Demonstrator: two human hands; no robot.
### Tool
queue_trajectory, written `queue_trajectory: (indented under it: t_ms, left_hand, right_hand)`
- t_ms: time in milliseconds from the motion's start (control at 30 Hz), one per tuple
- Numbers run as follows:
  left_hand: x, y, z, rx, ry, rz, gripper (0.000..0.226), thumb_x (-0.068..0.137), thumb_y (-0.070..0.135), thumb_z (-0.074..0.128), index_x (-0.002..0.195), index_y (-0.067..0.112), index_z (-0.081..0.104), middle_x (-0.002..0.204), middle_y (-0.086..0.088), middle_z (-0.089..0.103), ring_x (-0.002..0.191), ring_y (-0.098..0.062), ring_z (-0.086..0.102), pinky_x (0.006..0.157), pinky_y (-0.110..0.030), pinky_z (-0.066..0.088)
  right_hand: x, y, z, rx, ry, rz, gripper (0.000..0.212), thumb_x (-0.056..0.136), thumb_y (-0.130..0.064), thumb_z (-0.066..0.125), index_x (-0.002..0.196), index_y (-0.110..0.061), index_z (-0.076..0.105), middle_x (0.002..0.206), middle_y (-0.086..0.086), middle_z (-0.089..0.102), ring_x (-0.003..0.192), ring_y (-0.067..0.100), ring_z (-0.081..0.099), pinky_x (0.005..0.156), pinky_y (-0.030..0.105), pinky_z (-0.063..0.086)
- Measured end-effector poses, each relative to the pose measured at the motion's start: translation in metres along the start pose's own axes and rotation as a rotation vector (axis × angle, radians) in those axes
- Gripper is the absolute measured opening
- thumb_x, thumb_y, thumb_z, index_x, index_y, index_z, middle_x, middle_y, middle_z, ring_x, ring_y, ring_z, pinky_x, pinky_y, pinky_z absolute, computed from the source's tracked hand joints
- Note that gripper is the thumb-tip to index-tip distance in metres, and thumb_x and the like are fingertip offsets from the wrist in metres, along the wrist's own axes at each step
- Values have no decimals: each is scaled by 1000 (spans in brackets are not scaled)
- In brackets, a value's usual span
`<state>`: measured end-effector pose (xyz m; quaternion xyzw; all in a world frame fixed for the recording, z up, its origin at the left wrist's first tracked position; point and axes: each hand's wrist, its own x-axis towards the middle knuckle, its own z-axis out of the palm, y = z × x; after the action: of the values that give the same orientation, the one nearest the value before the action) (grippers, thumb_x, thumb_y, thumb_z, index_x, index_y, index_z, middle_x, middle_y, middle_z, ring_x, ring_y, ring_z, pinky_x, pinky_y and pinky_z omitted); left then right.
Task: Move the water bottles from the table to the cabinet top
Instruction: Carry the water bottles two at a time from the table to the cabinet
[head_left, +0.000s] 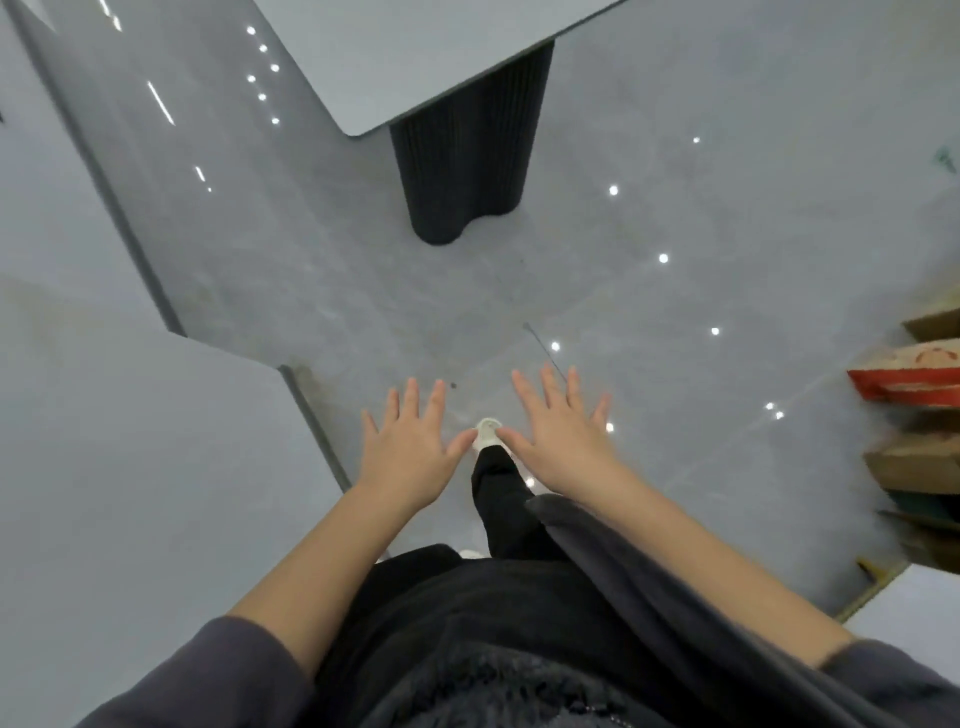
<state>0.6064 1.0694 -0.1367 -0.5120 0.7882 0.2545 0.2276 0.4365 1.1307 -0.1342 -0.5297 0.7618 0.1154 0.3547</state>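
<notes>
Head view shows no water bottles; where they stand cannot be told. Only 1 corner of the table (415, 62) shows, ahead of and well beyond both sets of fingertips. The left hand (410, 447) and right hand (558, 436) hover side by side above the floor (675, 291), fingers straight and spread, holding nothing, about equally near that corner.

Table (415, 52): pale grey top, rounded corner, dark ribbed pedestal (467, 171).
Floor (675, 234): glossy grey tile; bears pedestal, cardboard boxes (919, 379) far right.
</notes>
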Motion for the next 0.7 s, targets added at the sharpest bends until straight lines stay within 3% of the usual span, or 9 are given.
queue_trajectory:
  t_ms: [333,700]
  left_hand:
    - [67,-18,-74,-195,108,-186,76,95,65,23,156,26,-2,164,-7,-5,151,-27,-6,119,-53,2]
    - [169,-117,-174,-238,209,-163,76,95,64,23,156,26,-1,164,-7,-6,150,-27,-9,119,-54,2]
  right_hand:
    - [103,-46,-105,-189,22,-193,74,98,-63,29,157,-34,-5,166,5,-12,151,33,-16,117,64,-4]
    - [216,-149,-177,-189,67,-207,74,99,-61,29,157,-33,-7,166,4,-13,151,33,-18,118,63,-5]
